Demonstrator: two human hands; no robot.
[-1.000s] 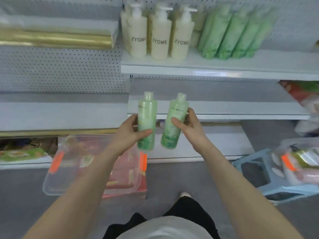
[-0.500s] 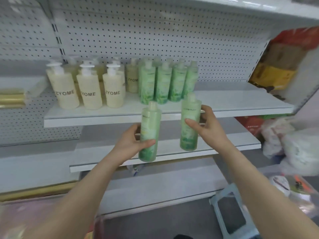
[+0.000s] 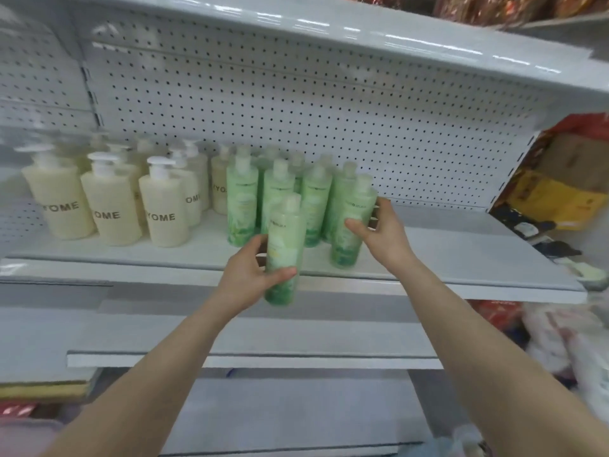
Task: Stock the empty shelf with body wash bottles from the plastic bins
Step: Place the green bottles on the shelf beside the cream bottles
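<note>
Now, left bottle (image 3: 286, 232) gripped by left hand (image 3: 245, 275) before the shelf (image 3: 461, 258), right bottle (image 3: 345, 250) by right hand (image 3: 387, 237) over it.

Forearms, left hand (image 3: 249, 276) and right hand (image 3: 384, 234) all appear bare despite the blur.

White shelf (image 3: 461, 258) carries cream pump bottles (image 3: 112, 206) at 9 o'clock, green bottles (image 3: 244, 206) clustered just right of them.

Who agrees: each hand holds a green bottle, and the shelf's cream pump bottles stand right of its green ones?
Wrong side: the head view shows the cream pump bottles standing left of the shelved green bottles. The rest holds.
</note>
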